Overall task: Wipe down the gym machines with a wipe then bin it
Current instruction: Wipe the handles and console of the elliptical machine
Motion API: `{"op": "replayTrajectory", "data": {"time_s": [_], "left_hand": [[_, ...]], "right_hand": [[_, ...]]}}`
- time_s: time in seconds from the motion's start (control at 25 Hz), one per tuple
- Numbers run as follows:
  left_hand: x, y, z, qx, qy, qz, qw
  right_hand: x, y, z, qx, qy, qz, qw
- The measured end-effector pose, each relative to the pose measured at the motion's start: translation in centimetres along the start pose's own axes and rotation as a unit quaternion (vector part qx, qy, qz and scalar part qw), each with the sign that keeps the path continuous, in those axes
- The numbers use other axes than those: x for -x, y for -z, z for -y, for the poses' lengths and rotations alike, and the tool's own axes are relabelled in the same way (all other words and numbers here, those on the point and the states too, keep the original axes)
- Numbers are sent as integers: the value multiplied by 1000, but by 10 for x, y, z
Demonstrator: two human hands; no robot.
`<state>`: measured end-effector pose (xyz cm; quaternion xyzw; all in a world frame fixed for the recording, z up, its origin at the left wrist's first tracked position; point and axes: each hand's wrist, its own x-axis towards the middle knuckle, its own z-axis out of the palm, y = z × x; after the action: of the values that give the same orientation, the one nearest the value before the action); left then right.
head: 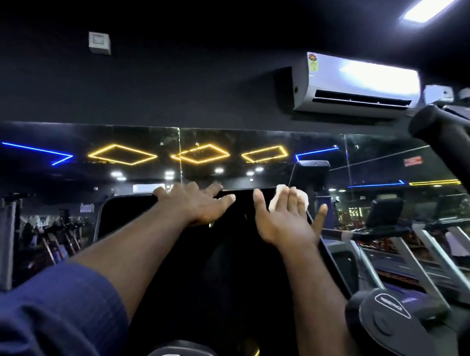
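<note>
A mirror runs behind the black machine. The left hand lies flat on the machine's top edge, fingers spread. The right hand, fingers straight, presses the white wipe against that edge.

Gym, treadmills – mirrored wall (neon reflections)

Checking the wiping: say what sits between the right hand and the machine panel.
The white wipe, pressed to the black panel by the right hand; head view.
</note>
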<state>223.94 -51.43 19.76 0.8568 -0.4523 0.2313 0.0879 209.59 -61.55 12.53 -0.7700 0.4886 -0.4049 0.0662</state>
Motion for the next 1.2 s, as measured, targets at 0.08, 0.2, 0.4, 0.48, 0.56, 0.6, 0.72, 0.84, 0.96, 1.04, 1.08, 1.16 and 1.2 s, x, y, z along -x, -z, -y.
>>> {"op": "replayTrajectory", "data": {"time_s": [0.08, 0.2, 0.4, 0.48, 0.56, 0.6, 0.72, 0.84, 0.96, 1.04, 1.08, 1.16, 1.2], "left_hand": [[3, 4, 1, 14, 1, 15, 1000], [1, 4, 3, 11, -1, 7, 1000], [7, -5, -1, -5, -13, -5, 1000], [11, -2, -1, -6, -11, -11, 1000], [13, -6, -1, -9, -9, -17, 1000], [15, -10, -4, -14, -10, -24, 1000], [25, -20, -25, -13, -17, -44, 999], [41, -26, -42, 28, -55, -48, 997], [62, -33, -33, 52, -134, -92, 985], [77, -42, -21, 58, -196, -132, 970], [86, -46, -16, 67, -217, -144, 963], [101, -53, -7, 68, -240, -158, 956], [109, -57, -3, 61, -247, -161, 954]], "right_hand": [[-13, 6, 20, -22, 3, 6, 1000], [17, -15, 25, 2, 94, -6, 996], [18, -5, -7, 0, -22, 8, 1000], [41, -11, -2, 4, 30, -4, 1000], [80, -26, -16, 15, 73, -4, 997], [91, -26, -29, 21, 59, -12, 998], [82, -9, -54, -15, -53, -13, 998], [100, -13, -44, -37, 6, 16, 999], [160, -9, -69, -58, 38, 84, 994], [172, 7, -87, -96, -61, 115, 987], [175, 10, -90, -112, -90, 116, 983], [190, 2, -85, -85, -34, 82, 992], [202, -4, -83, -63, 15, 75, 995]]}}
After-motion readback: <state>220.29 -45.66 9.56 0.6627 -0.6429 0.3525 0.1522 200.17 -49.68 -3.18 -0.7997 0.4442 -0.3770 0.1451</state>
